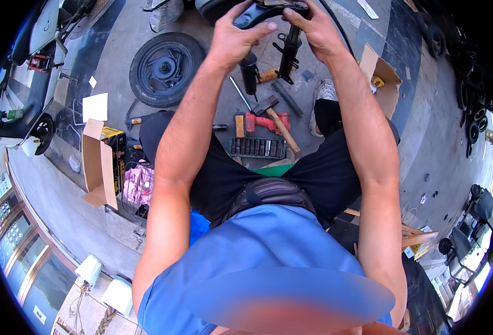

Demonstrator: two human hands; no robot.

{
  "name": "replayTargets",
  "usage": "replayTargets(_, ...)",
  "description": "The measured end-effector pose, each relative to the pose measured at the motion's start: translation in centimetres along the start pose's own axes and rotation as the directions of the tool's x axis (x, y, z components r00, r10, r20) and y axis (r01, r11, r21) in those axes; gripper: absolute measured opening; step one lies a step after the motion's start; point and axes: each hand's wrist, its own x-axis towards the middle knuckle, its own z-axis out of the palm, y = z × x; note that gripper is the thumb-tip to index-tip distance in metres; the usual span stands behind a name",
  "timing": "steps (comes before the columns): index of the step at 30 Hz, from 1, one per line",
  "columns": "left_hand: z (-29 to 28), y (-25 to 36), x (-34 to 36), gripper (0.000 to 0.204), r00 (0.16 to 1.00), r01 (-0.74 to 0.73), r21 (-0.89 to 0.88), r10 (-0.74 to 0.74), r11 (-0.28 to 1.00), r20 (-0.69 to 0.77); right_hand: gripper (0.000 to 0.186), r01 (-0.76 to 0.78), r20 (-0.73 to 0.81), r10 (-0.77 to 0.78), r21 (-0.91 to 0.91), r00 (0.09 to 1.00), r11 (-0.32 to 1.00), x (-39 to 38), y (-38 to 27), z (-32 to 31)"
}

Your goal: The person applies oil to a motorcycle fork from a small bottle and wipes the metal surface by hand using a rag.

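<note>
At the top edge my left hand [236, 38] and my right hand [320, 32] both grip a glossy black curved vehicle part [252, 17], one on each side. Its upper portion runs out of view, so I cannot tell exactly what it is. Two dark shock-absorber-like legs, a left one [249, 72] and a right one [289, 54], hang below it between my wrists. On the ground under them lie a hammer [281, 129] with a wooden handle, a red power tool [274, 122], a dark tube [287, 99] and a tray of sockets [257, 148].
A tyred wheel [140, 71] lies flat beyond my left forearm. Open cardboard boxes stand at left [97, 167] and right [390, 78]. A scooter [37, 89] is parked at far left. Tyres [472, 100] line the right side. My shoe [325, 92] rests near the tools.
</note>
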Motion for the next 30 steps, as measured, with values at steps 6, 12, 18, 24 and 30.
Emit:
replayTargets(6, -3.4, -2.0, 3.8, 0.078, 0.994, 0.004, 0.076, -0.012, 0.997, 0.107, 0.038, 0.132, -0.164, -0.155, -0.145, 0.974, 0.981, -3.0, -0.2, 1.9)
replayTargets(12, -0.9, -2.9, 0.8, 0.058, 0.991, 0.006, 0.046, 0.000, 0.999, -0.131, 0.059, 0.208, 0.105, -0.186, -0.666, 0.977, 0.717, -13.4, -7.6, -1.1)
replayTargets(18, -3.1, -3.3, 2.8, 0.033, 1.000, -0.015, 0.044, 0.016, 0.999, -0.022, 0.032, -0.064, -0.692, -0.252, -0.396, 0.677, 0.916, -20.8, -0.3, -27.3)
replayTargets(24, -5.2, -3.0, 1.5, 0.024, 0.997, -0.009, 0.087, 0.016, 0.996, -0.077, 0.041, -0.625, -0.766, 0.106, -0.427, 0.634, 0.654, -19.4, 24.7, -41.1)
replayTargets(30, -4.1, -1.5, 0.7, 0.028, 0.997, 0.076, 0.065, -0.075, 0.995, -0.005, 0.030, -0.649, -0.695, 0.033, -0.652, 0.718, 0.391, -10.1, 34.0, -40.9)
